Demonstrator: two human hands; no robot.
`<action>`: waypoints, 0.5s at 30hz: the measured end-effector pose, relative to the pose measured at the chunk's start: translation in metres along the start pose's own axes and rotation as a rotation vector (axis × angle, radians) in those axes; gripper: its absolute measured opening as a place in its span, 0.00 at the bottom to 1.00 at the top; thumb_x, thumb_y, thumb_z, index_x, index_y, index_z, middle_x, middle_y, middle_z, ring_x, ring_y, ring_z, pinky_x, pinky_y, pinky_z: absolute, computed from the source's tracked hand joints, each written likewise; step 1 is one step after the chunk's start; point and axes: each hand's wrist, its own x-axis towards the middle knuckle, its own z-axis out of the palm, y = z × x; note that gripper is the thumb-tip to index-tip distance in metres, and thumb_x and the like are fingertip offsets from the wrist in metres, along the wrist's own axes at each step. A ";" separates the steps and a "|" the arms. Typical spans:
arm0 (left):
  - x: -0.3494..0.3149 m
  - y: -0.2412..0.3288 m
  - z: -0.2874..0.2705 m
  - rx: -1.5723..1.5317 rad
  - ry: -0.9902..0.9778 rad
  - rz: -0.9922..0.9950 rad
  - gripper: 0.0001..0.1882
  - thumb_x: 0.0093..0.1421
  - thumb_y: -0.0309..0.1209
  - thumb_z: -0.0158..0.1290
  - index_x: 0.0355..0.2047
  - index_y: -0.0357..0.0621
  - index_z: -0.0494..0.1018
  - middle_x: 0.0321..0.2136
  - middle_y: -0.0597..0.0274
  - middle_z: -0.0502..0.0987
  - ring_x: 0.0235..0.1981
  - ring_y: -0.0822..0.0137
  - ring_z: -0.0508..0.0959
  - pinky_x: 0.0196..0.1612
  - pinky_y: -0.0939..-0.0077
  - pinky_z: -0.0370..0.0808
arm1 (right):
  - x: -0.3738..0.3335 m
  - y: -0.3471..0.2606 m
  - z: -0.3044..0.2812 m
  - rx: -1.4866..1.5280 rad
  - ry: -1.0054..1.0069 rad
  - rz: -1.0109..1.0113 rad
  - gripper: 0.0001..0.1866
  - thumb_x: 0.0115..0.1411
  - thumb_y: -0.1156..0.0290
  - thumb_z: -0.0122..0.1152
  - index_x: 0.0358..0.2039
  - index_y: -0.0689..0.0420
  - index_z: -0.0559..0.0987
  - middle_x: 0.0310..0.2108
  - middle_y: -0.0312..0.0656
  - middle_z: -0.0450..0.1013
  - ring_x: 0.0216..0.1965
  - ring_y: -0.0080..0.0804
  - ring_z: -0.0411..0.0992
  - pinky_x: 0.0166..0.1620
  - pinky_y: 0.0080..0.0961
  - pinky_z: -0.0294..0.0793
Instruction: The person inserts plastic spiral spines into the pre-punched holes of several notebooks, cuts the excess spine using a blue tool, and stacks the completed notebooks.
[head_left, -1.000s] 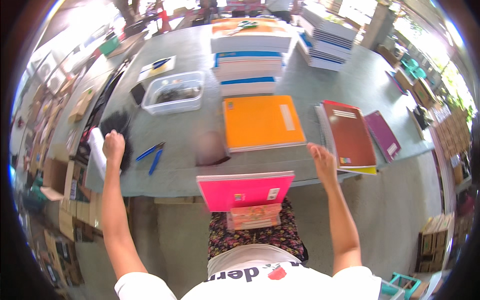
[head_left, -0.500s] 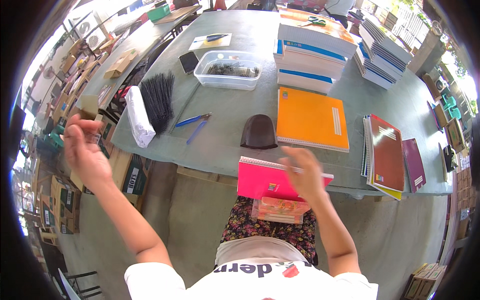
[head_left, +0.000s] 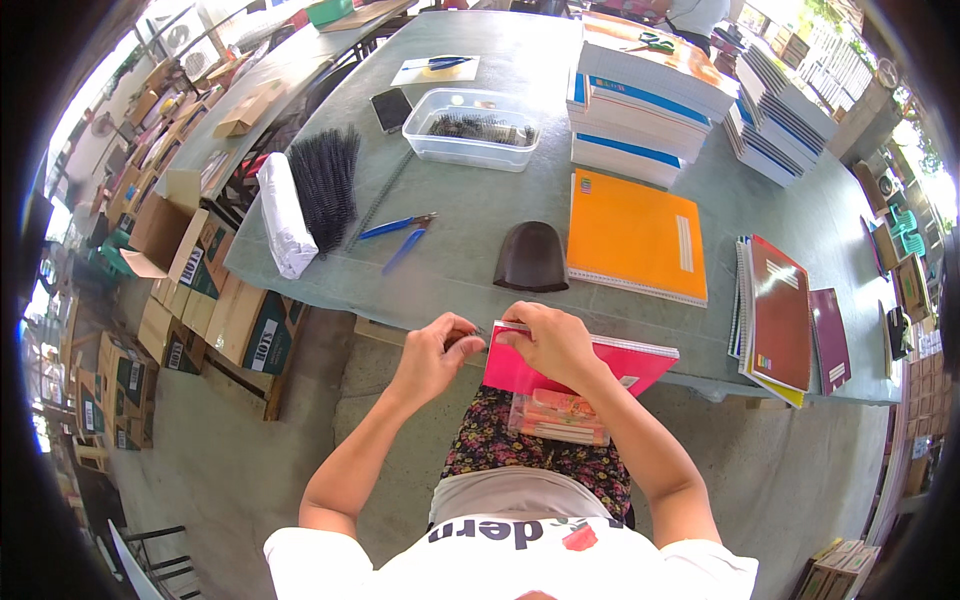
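Note:
Close to the table's near edge, a pink notebook (head_left: 640, 358) stands tilted in front of my lap, its punched white edge upward. My right hand (head_left: 550, 342) grips its left end, fingers over the top edge and thumb on the cover. My left hand (head_left: 438, 355) is closed in a pinch just left of that corner. At its fingertips shows a small dark wiry piece (head_left: 479, 332), which looks like a spiral coil end. Under the notebook, a clear pouch with an orange-pink pattern (head_left: 560, 415) rests against my flowered clothing.
Beyond the notebook are a dark rounded block (head_left: 531, 257), an orange notebook (head_left: 637, 235) and blue-handled pliers (head_left: 398, 226). Black coils (head_left: 325, 185) lie beside a white wrapped roll (head_left: 287, 225). A clear bin (head_left: 472, 158) and notebook stacks (head_left: 640, 150) stand farther back.
My left hand has come in from far left to the notebook's left corner. My right hand has moved left along the top edge and taken hold there. The view has shifted slightly.

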 end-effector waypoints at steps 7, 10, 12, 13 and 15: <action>-0.012 -0.008 0.016 0.204 -0.104 0.058 0.13 0.55 0.27 0.54 0.41 0.35 0.72 0.24 0.47 0.77 0.24 0.60 0.78 0.30 0.72 0.73 | -0.001 0.004 -0.006 0.182 0.027 0.104 0.09 0.56 0.66 0.54 0.35 0.51 0.80 0.30 0.43 0.77 0.33 0.43 0.74 0.35 0.36 0.73; -0.004 0.016 0.001 -0.029 0.176 0.072 0.09 0.56 0.27 0.53 0.35 0.33 0.72 0.23 0.47 0.77 0.23 0.50 0.76 0.29 0.65 0.73 | -0.001 0.002 -0.004 0.168 0.060 0.089 0.09 0.56 0.66 0.55 0.35 0.51 0.80 0.28 0.43 0.76 0.32 0.43 0.75 0.34 0.35 0.72; 0.001 0.015 0.007 0.023 0.207 0.149 0.10 0.56 0.29 0.53 0.34 0.34 0.73 0.23 0.49 0.77 0.23 0.57 0.76 0.29 0.70 0.72 | -0.001 -0.002 -0.007 0.166 0.038 0.122 0.09 0.56 0.66 0.55 0.35 0.50 0.80 0.29 0.43 0.76 0.32 0.43 0.75 0.34 0.35 0.72; 0.003 0.014 0.010 0.079 0.239 0.226 0.11 0.57 0.32 0.53 0.33 0.34 0.74 0.23 0.51 0.77 0.23 0.64 0.77 0.28 0.75 0.71 | 0.000 -0.005 -0.008 0.165 0.018 0.153 0.09 0.55 0.66 0.55 0.35 0.50 0.80 0.29 0.43 0.76 0.32 0.43 0.75 0.34 0.35 0.72; 0.007 0.012 0.017 0.074 0.280 0.256 0.12 0.58 0.33 0.53 0.32 0.34 0.74 0.22 0.51 0.76 0.22 0.64 0.76 0.28 0.75 0.71 | -0.001 -0.006 -0.010 0.175 0.010 0.157 0.09 0.55 0.67 0.55 0.35 0.50 0.81 0.28 0.43 0.76 0.32 0.43 0.75 0.34 0.35 0.72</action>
